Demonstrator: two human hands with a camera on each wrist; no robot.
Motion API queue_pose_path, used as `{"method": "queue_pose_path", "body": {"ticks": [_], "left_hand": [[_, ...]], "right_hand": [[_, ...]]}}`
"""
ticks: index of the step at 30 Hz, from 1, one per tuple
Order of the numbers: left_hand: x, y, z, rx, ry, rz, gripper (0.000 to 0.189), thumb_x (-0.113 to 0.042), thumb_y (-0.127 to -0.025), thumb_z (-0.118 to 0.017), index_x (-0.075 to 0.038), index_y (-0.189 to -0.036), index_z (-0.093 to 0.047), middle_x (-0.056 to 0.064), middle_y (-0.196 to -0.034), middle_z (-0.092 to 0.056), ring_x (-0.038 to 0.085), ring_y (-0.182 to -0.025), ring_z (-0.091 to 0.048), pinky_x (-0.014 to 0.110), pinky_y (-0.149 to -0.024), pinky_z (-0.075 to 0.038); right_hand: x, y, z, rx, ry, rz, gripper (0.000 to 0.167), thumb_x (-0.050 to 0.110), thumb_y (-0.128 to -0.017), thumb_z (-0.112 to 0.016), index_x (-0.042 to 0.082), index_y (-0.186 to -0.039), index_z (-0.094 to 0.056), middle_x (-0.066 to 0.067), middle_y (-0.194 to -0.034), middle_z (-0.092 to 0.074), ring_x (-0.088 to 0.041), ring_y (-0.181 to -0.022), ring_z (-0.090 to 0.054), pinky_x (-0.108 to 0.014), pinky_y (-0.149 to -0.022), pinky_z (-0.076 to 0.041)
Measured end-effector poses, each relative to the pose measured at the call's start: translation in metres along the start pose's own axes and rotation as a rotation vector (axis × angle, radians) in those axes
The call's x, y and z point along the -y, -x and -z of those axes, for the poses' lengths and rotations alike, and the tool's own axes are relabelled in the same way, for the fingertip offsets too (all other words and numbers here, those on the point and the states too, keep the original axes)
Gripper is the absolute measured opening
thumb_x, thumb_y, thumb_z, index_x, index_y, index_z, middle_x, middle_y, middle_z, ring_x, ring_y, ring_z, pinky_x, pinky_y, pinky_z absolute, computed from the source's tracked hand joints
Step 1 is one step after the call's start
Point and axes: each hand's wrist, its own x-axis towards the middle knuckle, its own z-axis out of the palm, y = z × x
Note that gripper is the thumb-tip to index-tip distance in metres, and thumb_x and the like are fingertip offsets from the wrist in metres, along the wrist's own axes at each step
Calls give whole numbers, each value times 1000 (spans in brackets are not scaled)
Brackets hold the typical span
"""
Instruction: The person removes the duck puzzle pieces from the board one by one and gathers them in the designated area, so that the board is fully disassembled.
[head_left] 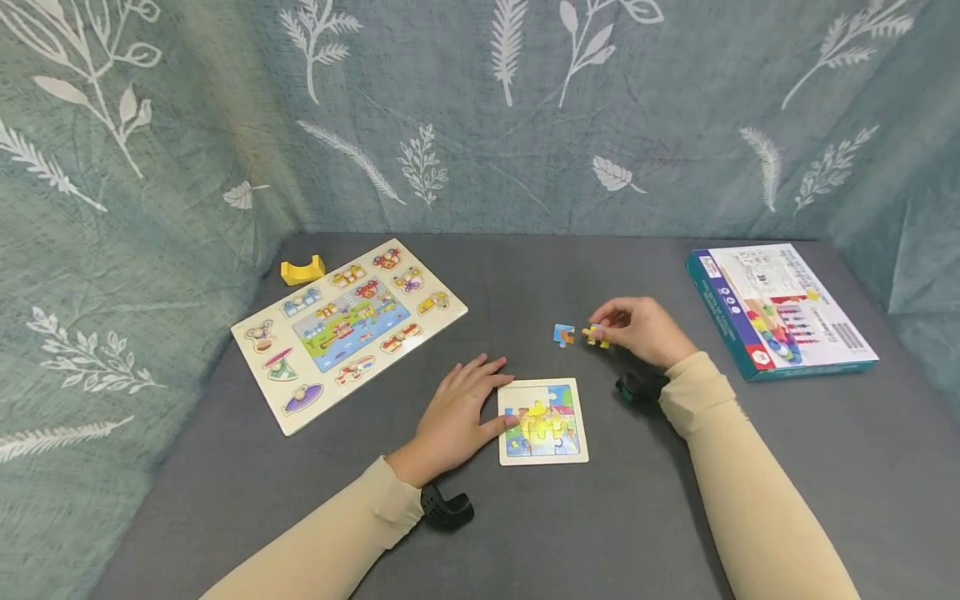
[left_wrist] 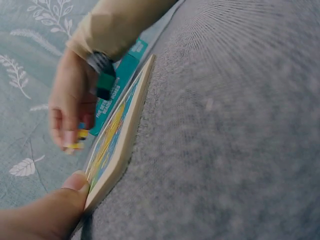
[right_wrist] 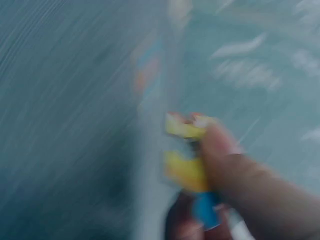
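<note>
My right hand [head_left: 637,331] pinches a yellow and blue jigsaw piece [right_wrist: 185,170] between thumb and fingers, blurred in the right wrist view. Just left of it, a blue and orange jigsaw piece [head_left: 564,334] lies on the table. A small square jigsaw board [head_left: 543,458] with a yellow picture sits in front of me, its upper left part showing bare wood. Fingers spread, my left hand [head_left: 459,414] rests on the table at the board's left side. In the left wrist view its thumb [left_wrist: 75,182] presses on the board's edge.
At the left lies a large wooden puzzle board [head_left: 281,408] with vehicle and toy pictures. Behind it is a yellow block [head_left: 303,270] with a curved notch. A teal and white box [head_left: 787,312] lies flat at the right. Leaf-patterned cloth [head_left: 525,125] hangs along the table's back.
</note>
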Motion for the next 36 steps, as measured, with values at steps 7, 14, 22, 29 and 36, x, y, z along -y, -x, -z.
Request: {"method": "queue_pose_path", "body": {"ticks": [7, 14, 22, 29, 36], "left_hand": [[0, -1, 0, 8, 18, 1, 61, -37, -97, -77, -12, -149, -58, 7, -165, -41, 28, -158, -23, 51, -128, -11], [1, -1, 0, 17, 16, 7, 61, -35, -97, -77, -12, -150, -58, 7, -165, -40, 28, -158, -22, 51, -128, -11], [1, -3, 1, 17, 35, 1, 61, -34, -96, -78, -10, -149, -58, 7, -165, -40, 28, -158, -22, 52, -128, -11], [5, -4, 3, 27, 58, -5, 62, -33, -96, -79, -10, -150, -58, 6, -166, -39, 28, -158, -22, 52, -128, -11], [9, -1, 5, 17, 104, -1, 63, -32, -94, -82, -9, -149, -60, 8, -165, -39, 30, -159, -18, 61, -125, -17]], "right_hand": [[-22, -5, -1, -100, 118, -4, 21, 9, -97, -77, 1, -117, -79, -18, -109, -73, -32, -94, -65, -43, -84, -53], [-18, -8, -16, -45, 286, 119, 40, 18, -93, -83, 6, -130, -75, -21, -133, -56, -41, -120, -49, -58, -105, -42], [-14, -7, -15, -1, 335, 140, 41, 21, -95, -81, 9, -133, -74, -21, -131, -54, -40, -117, -49, -57, -100, -43], [-26, -6, 6, 2, 272, 39, 26, 10, -95, -79, 1, -120, -77, -15, -104, -59, -32, -92, -53, -47, -83, -47], [-20, -2, 10, 0, 282, 39, 35, 10, -94, -81, -2, -125, -72, -18, -102, -59, -33, -91, -56, -48, -82, -49]]}}
